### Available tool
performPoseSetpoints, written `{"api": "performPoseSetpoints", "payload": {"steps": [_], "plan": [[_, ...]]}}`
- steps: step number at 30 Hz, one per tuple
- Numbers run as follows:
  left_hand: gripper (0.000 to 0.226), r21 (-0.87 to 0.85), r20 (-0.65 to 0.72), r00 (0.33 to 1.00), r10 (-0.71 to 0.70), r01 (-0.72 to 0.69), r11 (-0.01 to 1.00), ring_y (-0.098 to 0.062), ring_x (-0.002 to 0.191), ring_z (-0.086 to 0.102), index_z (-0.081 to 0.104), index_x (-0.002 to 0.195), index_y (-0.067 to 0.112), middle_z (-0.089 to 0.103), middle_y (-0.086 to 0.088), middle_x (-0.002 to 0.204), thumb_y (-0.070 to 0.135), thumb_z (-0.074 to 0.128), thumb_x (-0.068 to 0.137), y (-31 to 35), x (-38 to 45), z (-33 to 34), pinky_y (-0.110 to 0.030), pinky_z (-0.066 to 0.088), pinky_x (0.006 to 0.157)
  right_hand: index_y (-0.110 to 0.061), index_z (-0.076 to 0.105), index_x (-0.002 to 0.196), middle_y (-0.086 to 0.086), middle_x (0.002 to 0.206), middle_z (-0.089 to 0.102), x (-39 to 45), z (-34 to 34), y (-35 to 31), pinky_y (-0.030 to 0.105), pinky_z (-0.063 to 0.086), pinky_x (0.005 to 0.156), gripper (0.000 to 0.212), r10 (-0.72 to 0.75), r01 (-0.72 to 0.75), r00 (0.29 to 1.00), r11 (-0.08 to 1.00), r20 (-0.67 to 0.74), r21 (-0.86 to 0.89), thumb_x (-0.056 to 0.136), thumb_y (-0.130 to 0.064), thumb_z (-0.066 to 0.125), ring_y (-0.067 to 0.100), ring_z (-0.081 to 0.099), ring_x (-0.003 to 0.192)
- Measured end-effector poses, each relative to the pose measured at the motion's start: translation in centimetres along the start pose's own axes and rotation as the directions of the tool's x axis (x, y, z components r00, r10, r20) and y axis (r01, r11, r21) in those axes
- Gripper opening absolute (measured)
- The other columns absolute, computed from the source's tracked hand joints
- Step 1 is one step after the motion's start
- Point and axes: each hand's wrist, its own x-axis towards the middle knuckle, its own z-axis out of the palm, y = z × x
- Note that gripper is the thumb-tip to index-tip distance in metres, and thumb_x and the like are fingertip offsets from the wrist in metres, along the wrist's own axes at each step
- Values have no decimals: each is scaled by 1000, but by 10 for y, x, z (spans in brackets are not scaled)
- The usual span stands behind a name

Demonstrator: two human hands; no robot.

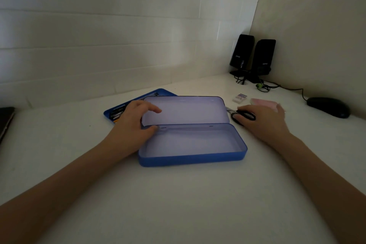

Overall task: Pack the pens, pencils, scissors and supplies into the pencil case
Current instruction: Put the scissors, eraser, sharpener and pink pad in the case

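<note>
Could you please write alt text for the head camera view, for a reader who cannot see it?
An empty blue pencil case lies open on a white desk; the left hand holds its lid, the right hand rests on black scissors. A tray of pens lies behind.

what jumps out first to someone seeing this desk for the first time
The open blue pencil case at the middle of the white desk, lid back and nothing inside. The left hand holds its left end, while the right hand rests on the black-handled scissors just to its right. A blue tray of pens lies behind the left hand.
</note>
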Motion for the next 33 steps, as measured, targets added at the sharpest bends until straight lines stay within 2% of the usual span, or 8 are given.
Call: {"api": "performPoseSetpoints", "payload": {"steps": [3,6,10,15,19,23,29,33], "plan": [[42,-29,-19,1000,9,-10,1000,-4,112,43,57,94,39,50,2,113,4,70,75,3,0,-1,-1,27,89,-32,59,119,-4,120,65,-1,-1,-3,50,29,108,36,-45,43,999,998,24,54,86,-46,54,19,55,116],[45,-62,-23,1000,2,-3,998,-6,115,45,57,87,44,49,6,110,3,70,74,7,-1,-2,-20,34,96,-18,60,120,6,118,65,-3,-6,-13,41,47,94,39,-50,44,996,995,69,91,85,-34,60,24,59,108],[42,-72,-16,1000,-4,3,997,-10,117,46,58,90,40,50,8,110,3,71,74,8,-2,-3,-28,36,100,-9,67,103,11,98,68,-9,-15,-20,40,52,80,29,-106,111,991,992,-83,56,79,-25,65,25,62,88],[44,-127,-22,999,-38,35,991,-14,119,47,58,91,40,47,4,112,3,72,73,6,-2,-2,-37,39,105,-18,67,108,-2,92,72,-20,-36,-30,17,48,76,30,42,96,932,928,-359,359,79,-25,68,3,63,78],[48,-166,-21,996,-90,85,982,-16,113,50,52,100,42,43,5,114,8,74,73,2,-1,-1,-38,43,102,-21,66,107,-2,97,72,-39,-45,-55,5,50,77,40,-162,152,985,632,-63,760,71,-9,77,-8,67,79],[53,-226,-8,993,-118,113,968,-17,116,49,47,112,38,43,2,122,17,74,72,0,0,0,-41,44,102,-30,66,109,-10,98,72,-49,-34,-68,14,50,87,47,-433,263,893,727,126,635,68,-12,79,1,67,93],[54,-240,15,997,-72,74,968,-18,118,48,50,106,40,45,11,113,-2,64,76,0,-1,1,-37,43,102,-25,70,104,-13,93,73,-47,-26,-65,9,47,83,30,-539,403,818,787,201,466,81,-6,66,-3,66,88],[59,-215,27,999,-42,47,976,-20,117,48,53,99,44,45,15,109,-8,59,73,1,-1,1,-32,41,100,-25,72,101,-16,92,70,-52,-24,-74,5,45,77,24,-480,329,857,791,189,517,86,-11,60,-5,64,86]]}}
